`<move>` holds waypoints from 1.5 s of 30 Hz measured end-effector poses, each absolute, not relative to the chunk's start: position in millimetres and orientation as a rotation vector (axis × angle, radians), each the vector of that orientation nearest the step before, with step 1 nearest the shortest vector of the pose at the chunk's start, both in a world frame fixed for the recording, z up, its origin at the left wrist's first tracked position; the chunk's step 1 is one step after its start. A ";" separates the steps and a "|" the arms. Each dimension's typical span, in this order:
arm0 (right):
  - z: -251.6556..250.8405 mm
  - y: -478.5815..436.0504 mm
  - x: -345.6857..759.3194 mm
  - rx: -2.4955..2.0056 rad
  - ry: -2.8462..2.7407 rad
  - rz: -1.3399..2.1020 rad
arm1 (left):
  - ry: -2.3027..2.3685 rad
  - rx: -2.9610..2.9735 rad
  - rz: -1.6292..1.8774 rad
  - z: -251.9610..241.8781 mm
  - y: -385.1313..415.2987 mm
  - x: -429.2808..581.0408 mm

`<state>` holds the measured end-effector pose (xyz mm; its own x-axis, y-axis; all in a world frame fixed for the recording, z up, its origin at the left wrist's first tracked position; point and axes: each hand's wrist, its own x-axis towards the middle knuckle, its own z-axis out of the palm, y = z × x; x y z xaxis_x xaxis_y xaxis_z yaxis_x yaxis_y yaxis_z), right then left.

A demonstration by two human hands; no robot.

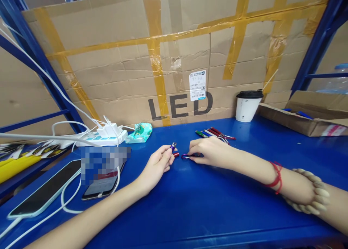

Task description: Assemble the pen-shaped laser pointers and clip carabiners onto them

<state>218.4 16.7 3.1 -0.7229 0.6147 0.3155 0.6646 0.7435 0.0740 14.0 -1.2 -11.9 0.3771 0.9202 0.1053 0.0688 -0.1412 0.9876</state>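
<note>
Head view is showing the left hand [159, 164] pinching a purple, metal-tipped piece [173, 146] between its fingers [165, 158], seemingly leaving one end exposed, while the right hand [208, 151] is pinching a purple loop [185, 154] nearby over the surface [176, 212].

Taped cardboard [190, 57] stands behind a blue tabletop [174, 205].

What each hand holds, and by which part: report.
Left hand: a purple cylinder, pinched below its metallic end. Right hand: fingers at the right end of a purple loop; whether gripped cannot be told.
</note>
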 end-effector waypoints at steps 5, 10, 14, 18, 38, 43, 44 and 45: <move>2.2 12.1 210.8 -0.959 -2.513 -0.171 | 0.917 1.455 0.952 -9.8 -4.6 15.3; -2.0 6.4 196.5 -1.003 -2.050 0.449 | 0.929 1.406 0.979 -8.7 -5.6 16.0; -3.1 1.2 185.0 -0.944 -1.774 1.003 | 0.890 1.407 0.967 -9.6 -6.5 16.3; -1.8 -3.8 179.7 -0.905 -1.624 1.225 | 0.874 1.407 0.958 -10.1 -7.4 16.2; -10.3 10.9 197.0 -1.035 -2.064 0.307 | 0.949 1.462 1.106 -11.0 -3.8 14.4; -5.1 16.5 207.9 -1.109 -2.268 -0.025 | 1.016 1.455 1.292 -10.2 1.2 11.1; -3.6 17.7 209.8 -1.120 -2.306 -0.044 | 1.026 1.457 1.314 -9.9 2.1 10.4; -2.1 19.4 211.6 -1.140 -2.322 -0.061 | 1.041 1.462 1.330 -9.6 3.0 9.6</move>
